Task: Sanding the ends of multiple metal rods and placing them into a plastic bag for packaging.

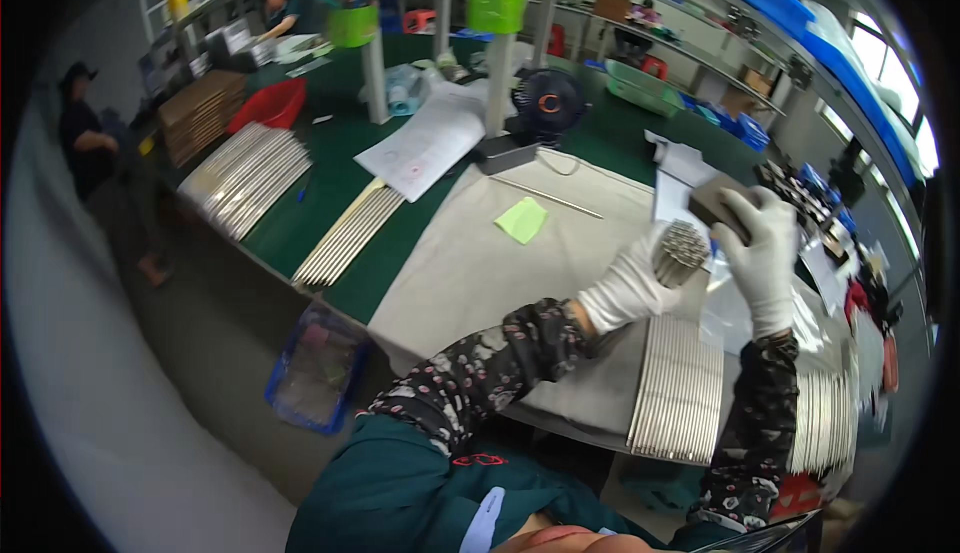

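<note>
My gloved left hand [622, 291] is wrapped round a bundle of thin metal rods [683, 251], whose packed ends face up toward me. In my gloved right hand [764, 258] is a dark grey-brown block [716, 200], gripped by its right end just above and beyond the bundle. The block and the rod ends look slightly apart. Below my hands, a flat row of silver rods [678, 388] lies side by side at the near edge of the pale cloth [470, 253]. A single rod [550, 196] and a light green paper [522, 220] lie farther left.
More rods [822, 421] lie right of my right forearm, beside clear plastic film [725, 308]. To the left are further rod rows [350, 238] and a stack [250, 175]. A black fan [548, 103], shelf posts and paper sheets [425, 141] stand beyond. A blue bin [318, 368] sits below.
</note>
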Available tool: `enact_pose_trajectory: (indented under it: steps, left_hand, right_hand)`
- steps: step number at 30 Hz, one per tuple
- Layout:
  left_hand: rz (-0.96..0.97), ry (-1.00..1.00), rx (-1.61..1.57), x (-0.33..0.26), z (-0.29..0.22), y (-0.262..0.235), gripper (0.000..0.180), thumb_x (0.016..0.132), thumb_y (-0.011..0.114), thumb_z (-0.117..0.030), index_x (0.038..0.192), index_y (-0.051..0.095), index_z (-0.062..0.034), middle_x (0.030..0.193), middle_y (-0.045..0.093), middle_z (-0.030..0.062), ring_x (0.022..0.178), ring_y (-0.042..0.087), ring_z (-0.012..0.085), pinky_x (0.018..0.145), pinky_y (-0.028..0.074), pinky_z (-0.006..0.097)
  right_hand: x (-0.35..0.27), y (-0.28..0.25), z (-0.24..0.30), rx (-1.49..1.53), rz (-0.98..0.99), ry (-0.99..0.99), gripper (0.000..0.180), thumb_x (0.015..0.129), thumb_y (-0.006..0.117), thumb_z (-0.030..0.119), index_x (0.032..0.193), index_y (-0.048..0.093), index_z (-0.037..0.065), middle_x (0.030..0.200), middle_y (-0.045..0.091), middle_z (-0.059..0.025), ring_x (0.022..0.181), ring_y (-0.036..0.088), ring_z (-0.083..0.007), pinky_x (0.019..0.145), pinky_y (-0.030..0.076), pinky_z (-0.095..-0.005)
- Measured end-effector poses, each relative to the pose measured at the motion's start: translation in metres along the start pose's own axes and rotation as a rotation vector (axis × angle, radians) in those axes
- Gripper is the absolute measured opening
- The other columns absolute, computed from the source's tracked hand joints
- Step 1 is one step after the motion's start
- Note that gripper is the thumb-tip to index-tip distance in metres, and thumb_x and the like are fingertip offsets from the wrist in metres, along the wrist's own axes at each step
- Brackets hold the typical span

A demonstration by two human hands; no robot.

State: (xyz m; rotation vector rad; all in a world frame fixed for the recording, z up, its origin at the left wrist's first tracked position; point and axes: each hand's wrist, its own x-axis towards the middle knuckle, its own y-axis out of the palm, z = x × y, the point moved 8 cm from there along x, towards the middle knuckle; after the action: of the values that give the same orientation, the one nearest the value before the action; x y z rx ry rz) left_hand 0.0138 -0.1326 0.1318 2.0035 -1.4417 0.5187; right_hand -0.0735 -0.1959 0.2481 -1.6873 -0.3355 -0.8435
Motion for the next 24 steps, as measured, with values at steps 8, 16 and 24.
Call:
enact_pose_trajectory:
  steps: [8,16,24]
  left_hand:
    - [-0.137,0.02,0.228,0.014,-0.01,0.012,0.039,0.077,0.071,-0.023,0.098,0.045,-0.002,0.081,0.062,0.0131,0.073,0.063,0.0284,0.066,0.05,0.035]
    - [-0.133,0.072,0.293,0.011,-0.001,0.008,0.033,0.078,0.06,-0.004,0.108,0.047,-0.0009,0.087,0.065,0.0115,0.079,0.066,0.0261,0.068,0.051,0.032]
    - [-0.14,0.069,0.294,0.004,-0.014,0.011,0.032,0.075,0.061,-0.003,0.105,0.049,0.0002,0.086,0.063,0.0139,0.077,0.064,0.0237,0.069,0.051,0.033]
  right_hand:
    - [-0.006,0.001,-0.041,0.016,0.105,0.027,0.038,0.087,0.058,0.012,0.124,0.06,0.006,0.129,0.053,-0.0145,0.116,0.05,-0.0256,0.103,0.035,-0.0345]
    - [-0.006,0.003,-0.039,-0.226,0.076,0.02,0.04,0.087,0.06,0.009,0.127,0.057,0.003,0.126,0.053,-0.013,0.116,0.05,-0.0261,0.103,0.036,-0.0343]
    - [-0.005,-0.005,-0.029,-0.279,0.043,0.023,0.038,0.086,0.061,0.012,0.124,0.06,0.006,0.124,0.054,-0.0134,0.116,0.049,-0.026,0.101,0.038,-0.0365]
